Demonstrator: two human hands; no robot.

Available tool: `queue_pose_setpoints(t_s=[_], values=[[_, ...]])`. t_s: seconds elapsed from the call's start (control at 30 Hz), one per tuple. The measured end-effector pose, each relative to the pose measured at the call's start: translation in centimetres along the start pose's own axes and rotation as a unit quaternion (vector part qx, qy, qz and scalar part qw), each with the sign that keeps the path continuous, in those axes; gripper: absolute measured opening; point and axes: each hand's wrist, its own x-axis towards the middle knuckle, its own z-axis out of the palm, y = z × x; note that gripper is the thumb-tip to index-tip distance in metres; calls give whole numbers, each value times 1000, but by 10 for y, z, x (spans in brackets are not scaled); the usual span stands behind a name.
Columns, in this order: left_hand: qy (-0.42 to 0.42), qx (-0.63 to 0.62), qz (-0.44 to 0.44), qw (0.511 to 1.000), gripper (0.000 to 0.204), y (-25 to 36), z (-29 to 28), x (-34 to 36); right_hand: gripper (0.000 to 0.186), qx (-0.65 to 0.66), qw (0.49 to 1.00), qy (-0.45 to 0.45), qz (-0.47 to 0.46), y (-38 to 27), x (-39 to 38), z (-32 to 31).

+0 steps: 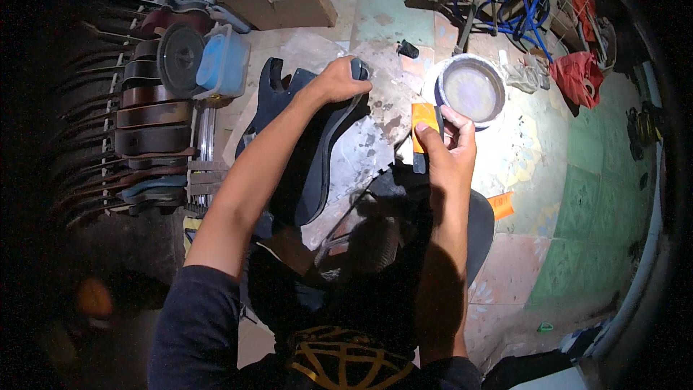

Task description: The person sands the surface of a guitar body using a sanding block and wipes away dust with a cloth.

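Note:
A dark electric guitar body (297,152) lies tilted in front of me, its curved edge to the right. My left hand (339,81) grips the far right horn of the body, its fingers wrapped around it. Right of the body and apart from it, my right hand (453,141) pinches an orange sheet of what looks like sandpaper (424,117) against a dark flat block (419,164). Just beyond that hand stands a round basin (473,90) of cloudy liquid.
Several guitar bodies (151,141) hang in a rack at left, beside a clear plastic tub (229,65) with blue inside. Blue tubing (534,7) lies tangled at the far right, near a red bag (577,76). Another orange piece (502,206) rests on the tiled floor (516,260).

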Motion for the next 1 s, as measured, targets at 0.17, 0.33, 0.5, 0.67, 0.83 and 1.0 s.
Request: queue_pose_setpoints(t_s=[0.17, 0.33, 0.5, 0.67, 0.83, 1.0], values=[[27, 13, -43, 999, 53, 77, -60, -30, 46, -42, 999, 5, -20, -6, -1, -5], [185, -15, -28, 982, 39, 127, -141, -99, 47, -38, 999, -2, -18, -5, -9, 4], [330, -238, 58, 912, 37, 156, -189, -164, 47, -33, 999, -4, 3, -8, -12, 6], [472, -361, 107, 797, 30, 142, -177, -209, 46, -27, 1000, -4, -8, -9, -12, 8], [611, -379, 71, 691, 21, 110, -168, -237, 41, -6, 1000, -1, 0, -3, -16, 11], [630, -393, 30, 669, 26, 103, -162, -250, 38, 238, 961, -66, 122, 5, -7, 3]])
